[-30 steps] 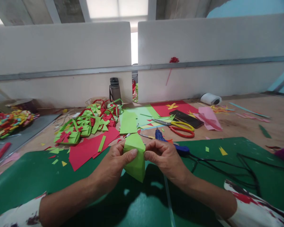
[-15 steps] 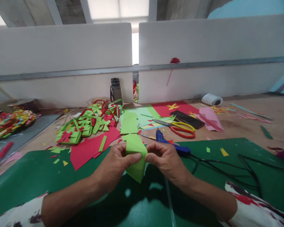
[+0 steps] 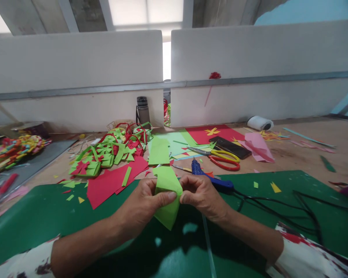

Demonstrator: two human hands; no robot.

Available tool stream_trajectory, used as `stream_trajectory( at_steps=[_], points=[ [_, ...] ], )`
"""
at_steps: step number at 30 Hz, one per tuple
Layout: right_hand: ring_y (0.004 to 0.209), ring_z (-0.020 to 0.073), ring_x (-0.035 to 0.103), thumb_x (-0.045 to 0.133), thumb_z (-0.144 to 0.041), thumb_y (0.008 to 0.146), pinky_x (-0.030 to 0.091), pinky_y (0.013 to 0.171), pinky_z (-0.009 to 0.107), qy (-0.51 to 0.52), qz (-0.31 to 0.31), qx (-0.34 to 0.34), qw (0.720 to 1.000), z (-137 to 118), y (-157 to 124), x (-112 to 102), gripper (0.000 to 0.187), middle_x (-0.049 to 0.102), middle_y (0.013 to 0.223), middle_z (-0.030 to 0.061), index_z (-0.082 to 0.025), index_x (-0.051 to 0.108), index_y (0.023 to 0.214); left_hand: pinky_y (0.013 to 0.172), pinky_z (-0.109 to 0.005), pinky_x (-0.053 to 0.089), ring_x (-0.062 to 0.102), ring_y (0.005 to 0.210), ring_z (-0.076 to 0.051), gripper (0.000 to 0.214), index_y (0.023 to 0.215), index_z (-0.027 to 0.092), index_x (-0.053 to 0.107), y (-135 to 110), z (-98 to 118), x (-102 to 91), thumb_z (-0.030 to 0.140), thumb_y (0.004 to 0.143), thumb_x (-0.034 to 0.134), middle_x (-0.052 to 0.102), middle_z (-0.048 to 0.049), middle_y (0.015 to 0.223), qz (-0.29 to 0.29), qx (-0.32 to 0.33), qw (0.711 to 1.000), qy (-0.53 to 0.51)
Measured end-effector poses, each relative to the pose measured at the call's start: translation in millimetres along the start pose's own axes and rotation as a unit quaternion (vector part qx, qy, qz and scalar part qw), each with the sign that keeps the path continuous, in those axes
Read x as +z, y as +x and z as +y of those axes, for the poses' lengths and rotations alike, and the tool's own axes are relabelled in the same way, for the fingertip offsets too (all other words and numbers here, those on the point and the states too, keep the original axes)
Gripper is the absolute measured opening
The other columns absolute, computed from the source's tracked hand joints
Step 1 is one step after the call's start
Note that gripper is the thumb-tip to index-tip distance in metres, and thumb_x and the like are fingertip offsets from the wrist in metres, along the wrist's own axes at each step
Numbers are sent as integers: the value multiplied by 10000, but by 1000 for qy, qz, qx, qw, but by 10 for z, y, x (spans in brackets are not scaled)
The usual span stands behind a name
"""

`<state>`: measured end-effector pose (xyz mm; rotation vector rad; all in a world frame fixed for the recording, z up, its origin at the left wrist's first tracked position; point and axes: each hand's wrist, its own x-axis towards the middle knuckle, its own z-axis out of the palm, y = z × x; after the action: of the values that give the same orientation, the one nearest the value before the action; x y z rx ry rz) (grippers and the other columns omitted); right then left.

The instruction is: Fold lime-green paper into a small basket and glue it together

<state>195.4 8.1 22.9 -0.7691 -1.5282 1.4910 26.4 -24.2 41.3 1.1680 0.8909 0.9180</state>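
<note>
A folded piece of light green paper [image 3: 167, 179] is held up over the green mat, one corner pointing down toward me. My left hand [image 3: 150, 197] grips its left side, thumb lying across the front and the fingers behind it. At the right edge, my right hand [image 3: 201, 195] pinches the paper between thumb and fingertips. Just beyond my right hand lies a blue glue gun [image 3: 223, 184]. Behind the held paper is another light green sheet [image 3: 159, 151] on the table. Fingertips behind the paper are hidden.
Scissors [image 3: 224, 159] with yellow and red handles lie near a black phone [image 3: 232, 147]. Red paper [image 3: 104, 191] and several small green paper baskets [image 3: 88, 164] are at left. A dark bottle [image 3: 143, 112] stands at the back. The glue gun's black cable [image 3: 278, 206] crosses the mat at right.
Both hands and the green paper have shifted very slightly down and to the right in view, along with a small shift of the whole scene. The grip looks the same.
</note>
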Motion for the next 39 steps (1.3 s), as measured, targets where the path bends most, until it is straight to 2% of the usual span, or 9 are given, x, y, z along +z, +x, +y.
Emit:
stream_trajectory(
  at_steps=[7,11,14,16,19,22,29,34,39],
  points=[
    [568,94,481,789,-246,512,387,552,216,2,-16,-12,1000,33,1,-4,244,574,582,-39,-149,581,596,578,-217,391,489,608,-98,191,801,106,653,-16,-5,-5,248,682,698,574,-8,706,-27,3,999,19],
    [571,95,472,795,-189,467,378,552,215,-1,-19,4,1000,44,29,2,244,575,578,-45,-150,580,574,562,-215,381,488,589,-97,186,808,96,657,-29,-3,15,213,667,690,576,-7,686,-33,-9,999,22],
    [589,105,483,811,-225,450,381,557,226,9,-41,21,999,64,61,-2,287,582,610,-33,-148,577,596,562,-215,384,495,592,-99,169,784,95,653,-16,-3,26,204,661,695,580,-8,682,-32,-1,999,26],
    [570,101,466,812,-293,465,369,543,228,12,-41,18,999,61,74,-2,321,559,597,-34,-148,555,590,562,-213,392,506,597,-100,188,807,107,650,-2,2,21,221,668,705,588,-5,694,-21,5,1000,20],
    [533,82,420,766,-401,553,337,520,221,-12,-3,-4,1000,18,70,7,344,515,560,-43,-149,535,588,565,-211,411,537,600,-104,228,866,129,639,19,18,-6,265,696,706,610,-3,715,9,11,1000,2],
    [546,91,446,700,-463,638,357,547,232,-43,4,-14,999,-21,49,22,355,531,566,-25,-141,553,611,592,-233,448,579,620,-130,251,878,119,625,44,33,-32,304,720,689,628,-20,705,24,7,999,-30],
    [567,94,451,664,-348,688,367,549,227,-108,-7,-5,994,32,4,50,235,536,604,-23,-144,557,640,584,-250,477,598,615,-139,348,896,116,576,89,35,4,322,666,736,640,-40,744,98,17,990,-96],
    [532,83,420,655,-320,686,360,519,212,-114,17,-11,993,37,-11,56,219,493,550,-46,-157,531,608,588,-263,494,600,615,-143,358,923,115,589,66,28,2,221,624,754,643,-34,740,31,13,995,-99],
    [520,81,401,667,-356,672,345,506,214,-95,14,-10,995,67,-2,33,250,479,540,-49,-154,537,608,620,-269,492,612,657,-153,337,940,116,603,87,3,-38,197,643,738,656,-47,783,19,2,996,-85]
  ],
)
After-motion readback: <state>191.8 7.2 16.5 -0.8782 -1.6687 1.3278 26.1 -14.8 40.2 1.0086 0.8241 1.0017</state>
